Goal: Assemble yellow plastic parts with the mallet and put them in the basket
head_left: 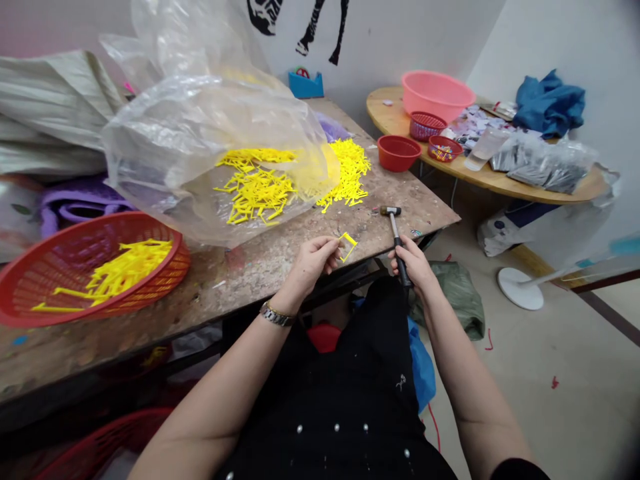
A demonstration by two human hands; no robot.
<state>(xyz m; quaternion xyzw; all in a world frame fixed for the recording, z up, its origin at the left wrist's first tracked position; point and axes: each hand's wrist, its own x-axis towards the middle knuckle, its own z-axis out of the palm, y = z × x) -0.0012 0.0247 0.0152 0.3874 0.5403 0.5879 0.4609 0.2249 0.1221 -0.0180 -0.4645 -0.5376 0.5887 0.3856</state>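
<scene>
Between the thumb and fingers of my left hand point(317, 260) is a small yellow plastic frame point(349, 247), held just above the table's front edge. My right hand point(413, 262) is wrapped round the black handle of a small mallet point(396, 237). The mallet's head, dark with one pale end, points away from me over the tabletop. Beyond my hands lies a pile of thin yellow plastic pieces point(349, 172), and more yellow pieces point(263, 190) lie in the mouth of a large clear plastic bag point(165, 140).
A red basket point(173, 267) with yellow pieces stands on the worn table point(240, 273) at left. A red bowl point(399, 155) sits at the table's far right. The round wooden table point(540, 190) carries a pink basin point(437, 97), small baskets and bagged grey items. Near the back wall is a blue tape dispenser point(306, 85).
</scene>
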